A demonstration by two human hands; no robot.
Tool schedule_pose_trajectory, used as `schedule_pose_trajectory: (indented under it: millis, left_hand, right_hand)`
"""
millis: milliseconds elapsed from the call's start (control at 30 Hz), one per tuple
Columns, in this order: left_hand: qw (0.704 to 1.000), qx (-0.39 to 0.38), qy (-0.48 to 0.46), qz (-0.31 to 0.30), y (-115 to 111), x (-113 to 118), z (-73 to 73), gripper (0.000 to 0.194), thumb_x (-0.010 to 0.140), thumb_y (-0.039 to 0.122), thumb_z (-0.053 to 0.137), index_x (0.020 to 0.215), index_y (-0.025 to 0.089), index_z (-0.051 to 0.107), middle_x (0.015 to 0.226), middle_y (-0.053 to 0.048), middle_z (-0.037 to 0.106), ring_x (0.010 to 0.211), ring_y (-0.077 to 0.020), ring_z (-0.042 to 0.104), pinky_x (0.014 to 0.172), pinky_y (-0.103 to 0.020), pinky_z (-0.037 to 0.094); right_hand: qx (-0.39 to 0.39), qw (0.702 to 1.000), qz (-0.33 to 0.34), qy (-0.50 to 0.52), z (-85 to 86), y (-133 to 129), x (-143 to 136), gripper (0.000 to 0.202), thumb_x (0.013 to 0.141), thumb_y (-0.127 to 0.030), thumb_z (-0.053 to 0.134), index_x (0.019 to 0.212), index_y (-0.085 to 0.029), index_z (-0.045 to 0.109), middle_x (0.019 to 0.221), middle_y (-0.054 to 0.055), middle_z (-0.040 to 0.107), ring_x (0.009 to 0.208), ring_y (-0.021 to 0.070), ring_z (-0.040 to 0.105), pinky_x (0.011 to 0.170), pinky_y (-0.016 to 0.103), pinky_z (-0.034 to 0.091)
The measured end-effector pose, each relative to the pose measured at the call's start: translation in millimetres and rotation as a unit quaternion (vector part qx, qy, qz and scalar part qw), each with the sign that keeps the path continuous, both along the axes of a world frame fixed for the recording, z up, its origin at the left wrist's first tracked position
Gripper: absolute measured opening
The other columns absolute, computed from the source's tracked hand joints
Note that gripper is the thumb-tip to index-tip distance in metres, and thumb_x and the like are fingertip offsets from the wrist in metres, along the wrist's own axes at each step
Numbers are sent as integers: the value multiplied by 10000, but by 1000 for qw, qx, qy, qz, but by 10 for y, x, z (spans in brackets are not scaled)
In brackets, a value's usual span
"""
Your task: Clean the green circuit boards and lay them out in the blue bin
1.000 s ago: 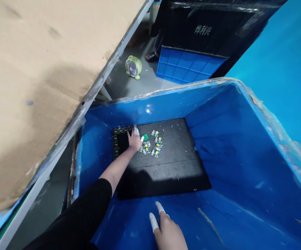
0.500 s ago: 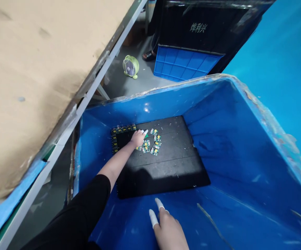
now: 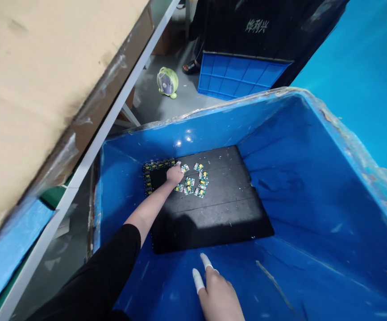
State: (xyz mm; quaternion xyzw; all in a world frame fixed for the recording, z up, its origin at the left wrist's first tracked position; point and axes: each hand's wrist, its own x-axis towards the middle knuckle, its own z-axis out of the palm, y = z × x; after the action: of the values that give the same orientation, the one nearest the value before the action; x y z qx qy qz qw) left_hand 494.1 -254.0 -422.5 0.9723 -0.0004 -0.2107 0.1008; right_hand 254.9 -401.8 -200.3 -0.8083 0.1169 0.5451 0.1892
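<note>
My left hand (image 3: 175,173) reaches down to the black sheet (image 3: 213,218) on the floor of a blue bin, white covers on its fingertips. Its fingers are curled together, and what they may grip is hidden. Just to their right lies a small circuit board (image 3: 185,168), green with a yellow part. Several more such boards, among them one circuit board (image 3: 189,181), lie scattered to the right of the hand. My right hand (image 3: 218,285) hovers at the near side of the bin, thumb and index finger apart, holding nothing.
A row of boards (image 3: 160,164) lines the sheet's far left corner. The bin's taped rim (image 3: 213,108) surrounds the work. A cardboard-topped table (image 3: 46,89) overhangs at left. Beyond are a green fan (image 3: 167,82), a blue crate (image 3: 240,76) and a person's foot (image 3: 191,67).
My left hand has drawn back slightly to the left, uncovering a board beside its fingertips. The right hand stays nearly still. The view has shifted a little.
</note>
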Motion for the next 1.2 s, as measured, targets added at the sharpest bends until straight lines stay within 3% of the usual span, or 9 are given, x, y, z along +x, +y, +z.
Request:
schedule_pose_trajectory:
  millis: [167, 400, 633, 967, 1200]
  left_hand:
    - [998, 0, -21, -57, 9, -58, 7, 335, 946, 322, 599, 1252, 188, 587, 1344, -110, 569, 1177, -271, 581, 982, -508, 499]
    - [992, 9, -43, -122, 0, -163, 32, 353, 936, 328, 612, 1258, 184, 585, 1363, -111, 558, 1211, -287, 559, 1010, -535, 470]
    - [991, 39, -68, -106, 17, -171, 65, 413, 936, 334, 608, 1323, 207, 545, 1461, -116, 477, 1304, -318, 482, 1078, -586, 389]
    - [993, 50, -72, -74, 62, -110, 83, 427, 928, 330, 622, 1324, 192, 541, 1434, -118, 499, 1285, -317, 500, 1060, -579, 410]
    - [994, 42, -89, -41, -141, -124, 109, 441, 940, 335, 599, 1356, 216, 514, 1487, -119, 445, 1326, -332, 453, 1079, -597, 378]
  right_hand:
    - [-8, 999, 26, 20, 39, 5, 43, 458, 915, -94, 351, 1299, -45, 598, 1253, 208, 677, 1131, 315, 662, 943, 355, 475]
    - [-1, 1000, 3, 6, 3, -9, 28, 453, 895, -95, 394, 1291, -68, 615, 1276, 199, 669, 1119, 319, 668, 942, 366, 487]
    - [-3, 1000, -4, 7, 45, 16, 75, 437, 924, -99, 368, 1265, -36, 633, 1207, 227, 696, 1100, 332, 681, 941, 372, 494]
    - [0, 1000, 3, 6, 12, 3, 56, 415, 888, -55, 382, 1175, -88, 681, 1141, 189, 725, 1018, 289, 708, 894, 333, 506]
    - [4, 1000, 2, 1, 40, 3, 60, 441, 870, -37, 382, 1200, -62, 672, 1148, 196, 722, 1037, 304, 700, 908, 353, 507]
